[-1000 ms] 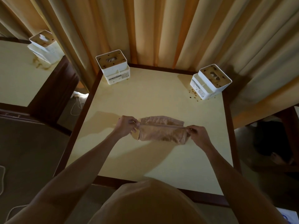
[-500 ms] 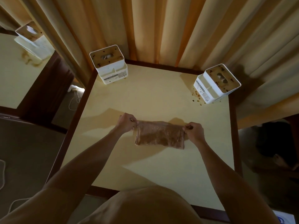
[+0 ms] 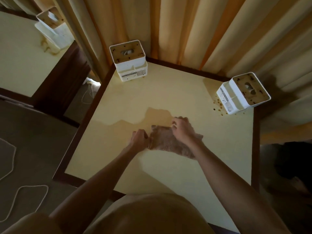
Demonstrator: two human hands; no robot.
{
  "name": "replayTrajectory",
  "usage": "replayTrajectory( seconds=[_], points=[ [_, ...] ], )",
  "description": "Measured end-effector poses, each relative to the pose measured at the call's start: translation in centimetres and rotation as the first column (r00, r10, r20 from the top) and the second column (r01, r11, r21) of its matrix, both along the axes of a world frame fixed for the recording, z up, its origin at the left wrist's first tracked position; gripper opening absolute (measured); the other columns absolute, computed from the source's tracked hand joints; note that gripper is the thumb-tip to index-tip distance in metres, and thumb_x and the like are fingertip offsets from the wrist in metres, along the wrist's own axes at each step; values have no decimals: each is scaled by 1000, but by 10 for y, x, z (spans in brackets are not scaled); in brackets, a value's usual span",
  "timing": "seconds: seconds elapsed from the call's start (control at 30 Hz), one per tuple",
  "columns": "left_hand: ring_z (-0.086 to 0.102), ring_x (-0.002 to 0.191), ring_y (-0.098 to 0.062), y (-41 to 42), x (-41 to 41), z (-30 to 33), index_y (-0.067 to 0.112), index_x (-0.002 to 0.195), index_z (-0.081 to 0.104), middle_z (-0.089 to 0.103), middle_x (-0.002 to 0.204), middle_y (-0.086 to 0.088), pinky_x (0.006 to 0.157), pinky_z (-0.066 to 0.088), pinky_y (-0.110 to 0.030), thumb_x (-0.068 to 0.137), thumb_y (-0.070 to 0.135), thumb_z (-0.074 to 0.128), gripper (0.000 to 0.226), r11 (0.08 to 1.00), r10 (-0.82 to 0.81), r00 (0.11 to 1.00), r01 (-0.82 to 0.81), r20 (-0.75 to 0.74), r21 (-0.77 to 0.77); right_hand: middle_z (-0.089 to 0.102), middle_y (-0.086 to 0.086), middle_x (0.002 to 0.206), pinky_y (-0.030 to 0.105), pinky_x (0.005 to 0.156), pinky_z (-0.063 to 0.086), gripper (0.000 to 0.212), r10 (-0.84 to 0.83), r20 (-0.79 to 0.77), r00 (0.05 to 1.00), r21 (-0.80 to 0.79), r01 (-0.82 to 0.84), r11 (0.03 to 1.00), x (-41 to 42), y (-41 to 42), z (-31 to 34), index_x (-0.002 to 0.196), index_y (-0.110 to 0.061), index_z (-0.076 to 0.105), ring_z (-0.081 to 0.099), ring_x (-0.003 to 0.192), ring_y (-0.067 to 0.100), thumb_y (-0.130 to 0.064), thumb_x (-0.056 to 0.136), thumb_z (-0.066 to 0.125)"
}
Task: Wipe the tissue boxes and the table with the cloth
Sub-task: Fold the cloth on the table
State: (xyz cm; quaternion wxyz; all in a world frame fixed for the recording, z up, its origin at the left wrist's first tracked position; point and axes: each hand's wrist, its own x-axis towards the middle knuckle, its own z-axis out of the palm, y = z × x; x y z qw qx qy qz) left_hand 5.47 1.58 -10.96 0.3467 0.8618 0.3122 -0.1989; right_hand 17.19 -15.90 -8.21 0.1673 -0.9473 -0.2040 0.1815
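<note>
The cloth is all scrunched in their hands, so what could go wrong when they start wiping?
1. The crumbs lie by the right box, close to the table edge; a careless wipe may sweep them onto the floor.
2. Both boxes sit at corners, so a push could tip one off.
3. Both hands, left and right, grip the cloth, leaving none to steady a box.

Three white tissue boxes stood in view: one (image 3: 128,60) at the near table's far left corner, one (image 3: 243,92) at its far right corner, and a third (image 3: 52,27) on the neighbouring table. There were two tables, the cream-topped one (image 3: 168,92) in front and another (image 3: 18,53) off to the left. One cloth (image 3: 168,142) lay on the near table, and two hands (left (image 3: 140,139), right (image 3: 183,128)) were on it.
</note>
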Motion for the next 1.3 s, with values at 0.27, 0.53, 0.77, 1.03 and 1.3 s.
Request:
replayTrajectory(
  seconds=[0.27,0.53,0.77,1.03,1.3],
  points=[
    [68,85,-33,-20,-35,1,12,100,69,70,97,-10,62,51,-35,93,30,61,21,991,-16,998,24,-56,135,56,14,134,44,98,40,35,424,46,904,-218,-405,888,-31,75,-24,136,-10,48,44,126,33,-13,102,53],
    [66,77,-28,-20,-45,0,12,89,69,70,90,-6,60,53,-37,92,21,63,11,994,24,996,-33,91,105,61,11,124,40,99,40,20,387,-73,919,-231,-393,890,-23,62,-29,113,-9,60,43,123,31,-25,100,64],
    [65,74,-27,-25,-49,-5,14,85,65,70,87,-4,57,53,-36,90,17,64,6,997,3,985,-16,174,77,60,16,116,42,84,36,17,404,-36,914,-226,-401,888,-36,35,-25,112,-11,50,46,114,34,-23,103,56],
    [61,67,-19,-19,-47,3,7,79,68,64,69,2,46,38,-12,82,-2,64,10,987,144,966,-125,215,-102,70,11,105,34,90,54,21,106,-359,927,52,-93,994,-21,28,-20,112,-10,67,67,107,30,-4,95,55],
    [69,75,-18,-13,-49,7,9,103,76,77,87,-7,56,46,-11,85,1,67,21,986,128,962,-98,241,-132,68,0,83,23,74,44,12,107,-386,916,119,-65,991,-12,16,-1,85,-6,74,62,83,14,4,87,67]
  ],
)
